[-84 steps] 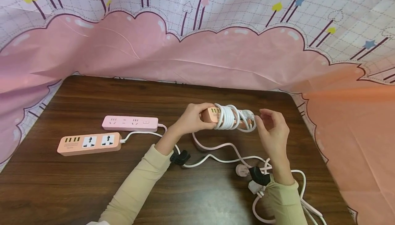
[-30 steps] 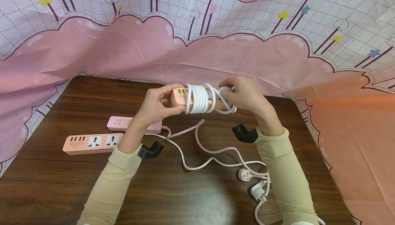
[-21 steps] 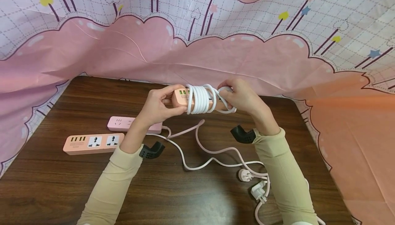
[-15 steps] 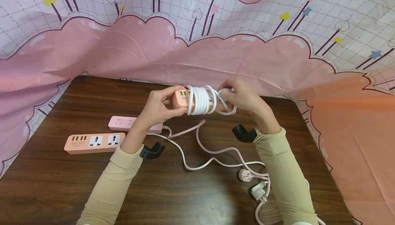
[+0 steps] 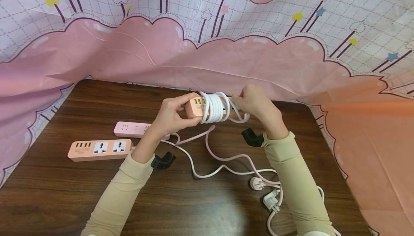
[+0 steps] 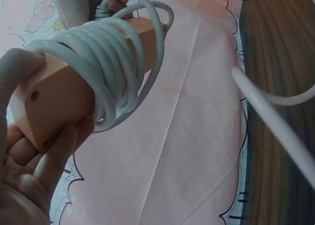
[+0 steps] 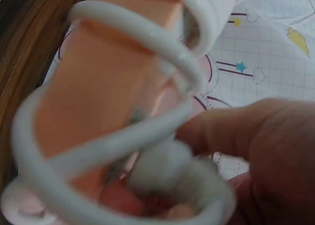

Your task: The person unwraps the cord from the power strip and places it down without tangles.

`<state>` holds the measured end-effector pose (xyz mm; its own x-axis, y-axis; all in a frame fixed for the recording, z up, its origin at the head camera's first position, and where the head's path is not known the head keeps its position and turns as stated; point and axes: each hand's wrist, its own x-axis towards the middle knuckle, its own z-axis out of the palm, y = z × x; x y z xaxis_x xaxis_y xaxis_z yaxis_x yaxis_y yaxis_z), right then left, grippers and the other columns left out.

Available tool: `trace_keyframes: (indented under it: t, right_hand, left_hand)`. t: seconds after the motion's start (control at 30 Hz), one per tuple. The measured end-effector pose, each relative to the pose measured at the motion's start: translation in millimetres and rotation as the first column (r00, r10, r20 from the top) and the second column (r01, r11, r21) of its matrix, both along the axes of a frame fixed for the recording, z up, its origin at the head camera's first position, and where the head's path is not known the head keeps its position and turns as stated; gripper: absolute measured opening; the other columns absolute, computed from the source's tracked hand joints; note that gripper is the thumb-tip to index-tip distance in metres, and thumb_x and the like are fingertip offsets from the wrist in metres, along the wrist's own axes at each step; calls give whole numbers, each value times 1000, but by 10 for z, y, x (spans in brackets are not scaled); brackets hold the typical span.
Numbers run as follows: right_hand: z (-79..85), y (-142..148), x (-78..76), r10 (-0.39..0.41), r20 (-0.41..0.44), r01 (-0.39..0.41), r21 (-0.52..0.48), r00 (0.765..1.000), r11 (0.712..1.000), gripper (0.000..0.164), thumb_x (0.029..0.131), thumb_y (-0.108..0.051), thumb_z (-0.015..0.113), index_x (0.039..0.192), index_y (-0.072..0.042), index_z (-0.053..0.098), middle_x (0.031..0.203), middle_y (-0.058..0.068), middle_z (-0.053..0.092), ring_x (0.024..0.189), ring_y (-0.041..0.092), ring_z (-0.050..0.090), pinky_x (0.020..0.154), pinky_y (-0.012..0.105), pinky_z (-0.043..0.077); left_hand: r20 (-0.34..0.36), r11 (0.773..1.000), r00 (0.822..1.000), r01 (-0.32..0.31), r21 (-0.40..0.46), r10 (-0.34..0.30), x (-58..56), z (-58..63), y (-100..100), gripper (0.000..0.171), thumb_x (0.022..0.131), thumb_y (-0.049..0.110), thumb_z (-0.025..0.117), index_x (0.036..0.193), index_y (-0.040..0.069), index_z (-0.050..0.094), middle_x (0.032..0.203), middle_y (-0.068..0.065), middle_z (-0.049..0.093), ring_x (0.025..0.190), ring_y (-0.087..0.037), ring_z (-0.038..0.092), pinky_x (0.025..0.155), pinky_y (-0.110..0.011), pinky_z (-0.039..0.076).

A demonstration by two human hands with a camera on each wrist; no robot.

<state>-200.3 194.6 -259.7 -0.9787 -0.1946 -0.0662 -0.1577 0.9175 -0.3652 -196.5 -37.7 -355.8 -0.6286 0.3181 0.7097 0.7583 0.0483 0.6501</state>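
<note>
A peach power strip (image 5: 195, 111) is held up above the table, its white cord (image 5: 214, 109) wound several times around the middle. My left hand (image 5: 171, 116) grips its left end between thumb and fingers. In the left wrist view the fingers (image 6: 56, 156) press under the bare end of the strip (image 6: 59, 94). At the other end my right hand (image 5: 255, 101) pinches the cord's white plug (image 7: 165, 168), which is blurred in the right wrist view and hidden by the hand in the head view. Looser loops of cord (image 7: 123, 136) cross the strip there.
On the brown table (image 5: 194, 207) lie a second peach power strip (image 5: 100, 149) and a pink one (image 5: 129, 129) at left. Their cords (image 5: 223, 167) run rightward to a round pink plug (image 5: 257, 183) and a white plug (image 5: 271, 200). A patterned curtain (image 5: 200, 63) closes off the back.
The right hand has gone from beside the strip's right end to over it. The wound strip was lifted farther back, and in the last half second moved slightly right and down.
</note>
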Motion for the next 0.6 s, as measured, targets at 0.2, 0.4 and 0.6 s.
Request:
trace_keyframes:
  t: [0.2,0.4,0.6]
  right_hand:
    - [-64,46,-56,-12,58,14,-37,998,999,41,86,-19,51,45,-10,52,45,0,54,40,8,36,41,24,34]
    - [-167,104,-104,-20,113,37,-144,993,989,39,87,-20,50,50,-9,47,46,-2,49,42,8,36,44,25,38]
    - [-233,141,-106,-48,168,97,-293,985,951,29,89,-22,48,70,-1,55,65,9,57,55,16,47,49,27,38]
  left_hand:
    - [32,1000,999,9,2,-9,-3,-38,3,49,64,-7,78,111,-7,62,95,-17,67,78,-17,61,65,-27,54]
    - [36,1000,999,12,2,-12,-9,-68,8,49,64,-8,77,111,-8,62,95,-18,67,79,-16,61,65,-26,54]
    - [13,1000,1000,8,4,-8,-18,-60,-3,50,64,-7,77,112,-8,61,97,-18,66,81,-19,62,66,-30,55]
